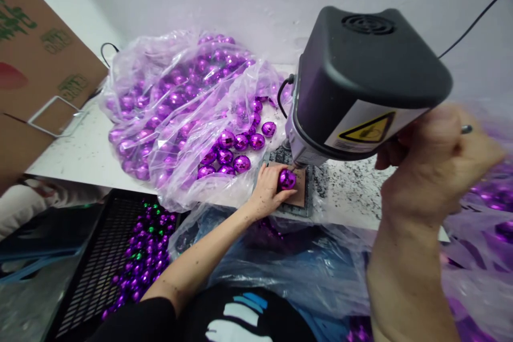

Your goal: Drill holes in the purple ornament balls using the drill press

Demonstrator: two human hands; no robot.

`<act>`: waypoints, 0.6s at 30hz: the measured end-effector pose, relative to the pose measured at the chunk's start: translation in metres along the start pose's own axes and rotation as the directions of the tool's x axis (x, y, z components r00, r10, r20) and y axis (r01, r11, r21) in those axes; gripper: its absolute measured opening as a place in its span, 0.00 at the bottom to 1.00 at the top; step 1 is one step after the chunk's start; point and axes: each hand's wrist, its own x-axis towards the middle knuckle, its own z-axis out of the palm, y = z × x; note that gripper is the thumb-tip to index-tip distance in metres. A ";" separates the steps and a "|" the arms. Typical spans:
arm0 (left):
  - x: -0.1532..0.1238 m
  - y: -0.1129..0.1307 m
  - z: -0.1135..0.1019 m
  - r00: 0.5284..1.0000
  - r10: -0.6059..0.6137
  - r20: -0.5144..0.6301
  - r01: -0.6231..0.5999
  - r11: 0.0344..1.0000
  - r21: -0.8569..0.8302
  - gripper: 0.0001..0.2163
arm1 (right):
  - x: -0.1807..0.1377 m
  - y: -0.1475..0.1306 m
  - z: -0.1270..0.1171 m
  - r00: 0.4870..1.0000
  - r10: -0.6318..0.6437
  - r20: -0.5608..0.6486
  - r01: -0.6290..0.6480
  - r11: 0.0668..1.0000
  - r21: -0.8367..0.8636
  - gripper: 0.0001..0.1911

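Note:
My left hand (pixel 267 188) is closed around a shiny purple faceted ball (pixel 287 178), holding it on a small brown pad (pixel 300 192) under the head of a black bench machine (pixel 360 80). My right hand (pixel 433 163) is raised at the machine's right side, fingers wrapped round its lever, whose metal tip (pixel 466 129) sticks out past the knuckles. A few loose purple balls (pixel 236 152) lie just left of the pad.
A big clear plastic bag (pixel 180 112) full of purple balls lies on the white table (pixel 84 149). A black perforated crate (pixel 120 262) below holds more balls. A cardboard box (pixel 36 59) stands at the left. Another bag of balls (pixel 492 197) is at the right.

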 end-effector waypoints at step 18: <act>-0.075 0.026 -0.069 0.965 -0.138 0.224 0.147 0.989 -0.024 0.33 | 0.005 0.008 0.001 1.000 0.013 0.026 -0.015 0.998 0.058 0.26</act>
